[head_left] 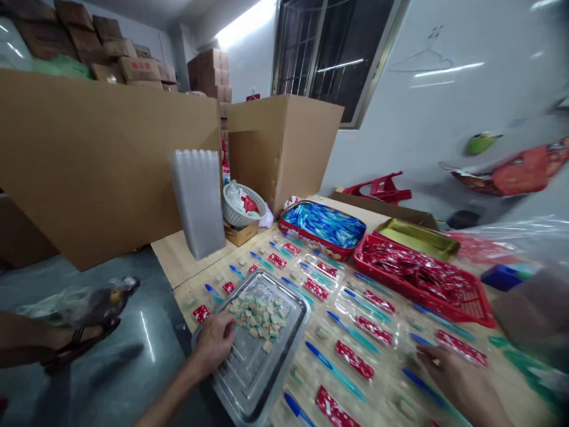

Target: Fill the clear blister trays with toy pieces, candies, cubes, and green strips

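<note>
My left hand [216,343] is over a silver metal tray [242,385], its fingers curled together at the edge of a pile of small tan and green blocks [260,314]. Whatever those fingertips hold is hidden. On the right, my right hand [464,379] reaches over clear plastic blister trays [371,305], thumb and fingers pinched; blur hides what is between them. Blue-and-teal pens [334,369] and red packets with white marks [354,359] lie in rows in the blister trays. Small blocks sit in many of them too.
Behind the rows stand a tin of blue pens [322,222], a red basket of red packets [422,276] and a gold tin [415,237]. A stack of clear trays [199,204] stands near a white basket [242,204]. Large cardboard [111,166] borders the table; a person's foot [80,341] shows left.
</note>
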Tool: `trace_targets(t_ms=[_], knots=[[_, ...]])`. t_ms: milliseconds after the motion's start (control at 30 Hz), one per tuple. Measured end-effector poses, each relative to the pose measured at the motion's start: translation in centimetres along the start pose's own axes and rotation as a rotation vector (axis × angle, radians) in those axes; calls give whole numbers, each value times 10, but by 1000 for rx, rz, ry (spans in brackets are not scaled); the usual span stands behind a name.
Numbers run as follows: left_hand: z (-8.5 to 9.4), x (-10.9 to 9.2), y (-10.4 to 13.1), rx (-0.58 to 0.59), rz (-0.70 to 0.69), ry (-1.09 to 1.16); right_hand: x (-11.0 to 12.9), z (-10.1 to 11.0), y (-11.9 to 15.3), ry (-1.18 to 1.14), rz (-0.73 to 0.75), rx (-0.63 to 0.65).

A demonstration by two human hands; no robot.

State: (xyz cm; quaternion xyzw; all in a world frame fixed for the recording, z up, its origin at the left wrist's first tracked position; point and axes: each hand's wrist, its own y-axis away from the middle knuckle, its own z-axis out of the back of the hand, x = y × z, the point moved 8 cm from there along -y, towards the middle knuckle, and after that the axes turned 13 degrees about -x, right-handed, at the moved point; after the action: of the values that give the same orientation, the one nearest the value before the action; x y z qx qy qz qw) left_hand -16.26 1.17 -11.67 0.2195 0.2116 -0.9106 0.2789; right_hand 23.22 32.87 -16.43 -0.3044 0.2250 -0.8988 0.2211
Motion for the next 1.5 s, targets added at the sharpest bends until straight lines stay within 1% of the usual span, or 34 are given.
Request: trace_targets(t_ms=[33, 67, 100, 133, 233, 267, 333, 400, 433, 467, 500, 567, 667, 733, 900, 1100, 1167, 1233, 1300, 1400, 1500], knots=[[-1, -3, -5, -4, -31, -23, 16, -5, 1, -45, 13, 50], [-2, -6, -11, -4, -62, -40, 37, -10, 4, -99, 30, 104], [-6, -9, -16, 5, -90, -54, 62, -13, 6, -147, 35, 111], [-10, -11, -21, 23, -116, -67, 95, -18, 11, -217, 68, 143], [-23, -17, -32, 91, -177, -118, 207, -38, 31, -396, 177, 269], [-25, -18, -34, 102, -192, -132, 244, -45, 39, -426, 219, 310], [-26, -19, -35, 109, -207, -142, 305, -60, 52, -423, 274, 360], [-25, -19, -35, 108, -206, -118, 351, -75, 63, -374, 349, 405], [-24, -18, -34, 107, -199, -101, 365, -82, 67, -320, 375, 415], [-23, -17, -34, 109, -189, -89, 374, -88, 69, -263, 393, 420], [-22, -15, -33, 111, -178, -82, 379, -93, 70, -207, 403, 424], [-22, -12, -32, 120, -169, -78, 380, -101, 71, -132, 414, 447], [-23, -10, -30, 131, -199, -59, 375, -107, 74, -145, 440, 491], [-24, -9, -28, 135, -219, -54, 372, -108, 76, -163, 438, 499], [-24, -6, -25, 141, -232, -70, 369, -110, 79, -167, 426, 471], [-27, -3, -21, 107, -236, -58, 371, -110, 86, -151, 490, 425], [-27, -4, -18, 93, -249, -38, 369, -109, 87, -175, 484, 404], [-27, -5, -16, 90, -267, -13, 362, -107, 85, -257, 403, 383], [-27, -6, -15, 92, -276, 11, 351, -107, 80, -378, 268, 379], [-27, -5, -16, 106, -262, 8, 335, -111, 75, -528, 85, 427], [-27, -5, -17, 138, -236, -16, 325, -115, 74, -606, -7, 492]])
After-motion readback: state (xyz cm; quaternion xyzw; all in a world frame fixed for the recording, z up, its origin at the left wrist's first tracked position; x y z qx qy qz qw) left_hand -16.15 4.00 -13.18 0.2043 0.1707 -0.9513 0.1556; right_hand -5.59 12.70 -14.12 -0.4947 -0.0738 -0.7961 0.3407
